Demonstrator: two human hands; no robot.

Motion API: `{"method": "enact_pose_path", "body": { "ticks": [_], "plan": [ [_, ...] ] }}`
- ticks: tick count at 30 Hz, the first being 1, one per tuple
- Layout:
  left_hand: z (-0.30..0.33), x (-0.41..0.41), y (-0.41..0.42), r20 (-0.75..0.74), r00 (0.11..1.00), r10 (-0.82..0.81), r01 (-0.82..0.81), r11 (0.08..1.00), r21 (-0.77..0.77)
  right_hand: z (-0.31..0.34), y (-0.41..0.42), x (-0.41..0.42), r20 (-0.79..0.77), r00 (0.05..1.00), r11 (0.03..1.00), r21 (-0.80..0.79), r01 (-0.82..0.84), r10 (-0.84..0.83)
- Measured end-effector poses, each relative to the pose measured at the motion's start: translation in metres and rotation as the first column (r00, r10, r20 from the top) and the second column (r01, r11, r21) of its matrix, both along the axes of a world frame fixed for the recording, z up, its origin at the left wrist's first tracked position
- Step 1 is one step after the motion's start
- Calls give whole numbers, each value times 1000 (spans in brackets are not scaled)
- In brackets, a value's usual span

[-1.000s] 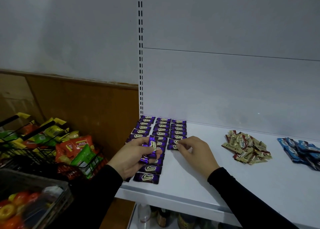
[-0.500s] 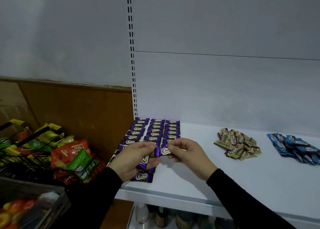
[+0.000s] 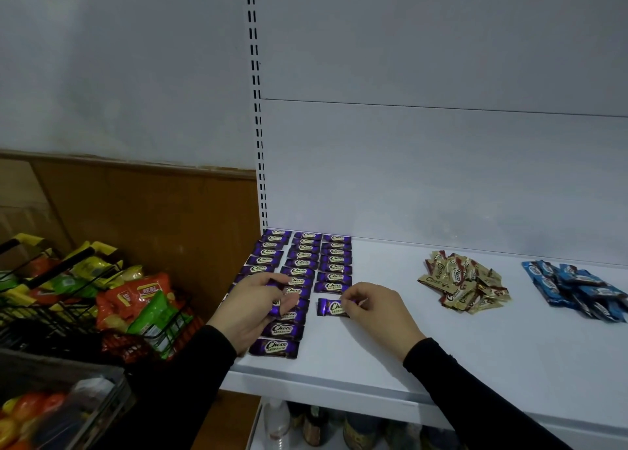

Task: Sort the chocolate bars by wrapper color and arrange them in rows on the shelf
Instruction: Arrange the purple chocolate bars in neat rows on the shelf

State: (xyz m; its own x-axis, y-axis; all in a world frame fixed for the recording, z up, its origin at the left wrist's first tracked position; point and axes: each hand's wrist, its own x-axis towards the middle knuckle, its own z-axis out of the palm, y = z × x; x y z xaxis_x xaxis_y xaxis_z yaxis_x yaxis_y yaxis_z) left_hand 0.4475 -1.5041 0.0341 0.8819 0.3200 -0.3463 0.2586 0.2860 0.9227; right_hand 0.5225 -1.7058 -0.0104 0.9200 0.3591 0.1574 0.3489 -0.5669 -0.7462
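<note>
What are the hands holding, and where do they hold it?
The right hand pinches a purple bar by its right end. The left hand holds more purple bars in its fingers.

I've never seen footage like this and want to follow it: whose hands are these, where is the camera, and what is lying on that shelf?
No machine here: a person wears a camera on the head, looking down at their own two hands. On the white shelf lie purple bars in three neat columns, a loose gold pile and a loose blue pile. The right hand pinches one purple bar at the near end of the right column. The left hand holds more purple bars against its fingers. At left, baskets of snack bags stand beside the shelf.
</note>
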Motion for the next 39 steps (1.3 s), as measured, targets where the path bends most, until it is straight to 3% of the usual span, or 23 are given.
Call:
{"method": "enact_pose_path", "body": {
  "ticks": [2, 5, 10, 17, 30, 34, 37, 39],
  "plan": [
    [-1, 0, 1, 3, 1000, 20, -20, 1000, -7, 0, 1, 0, 101, 995, 995, -101, 4, 6],
    [-4, 1, 4, 28, 999, 36, -35, 999, -35, 2, -1, -1, 154, 988, 995, -99, 6, 9],
    [-4, 0, 9, 54, 996, 75, -69, 992, -107, 1, 1, -4, 166, 978, 978, -183, -98, 129],
    [0, -1, 10, 20, 994, 103, -100, 985, -142, 3, 12, -1, 192, 978, 979, -199, -45, 84],
    [-4, -3, 12, 24, 1000, 14, -11, 994, -110, -2, 14, 3, 188, 981, 983, -183, -17, 52],
    [-4, -7, 8, 57, 997, -54, 59, 996, -74, 4, 13, 0, 217, 975, 999, -20, -36, 39],
    [-3, -7, 0, 63, 993, -97, 101, 992, -71, 13, 20, -10, 2, 994, 956, 276, -101, 105],
    [-3, -7, -6, 60, 990, -126, 131, 988, -78, 15, 23, -14, -69, 983, 918, 375, -131, 169]
  ]
}}
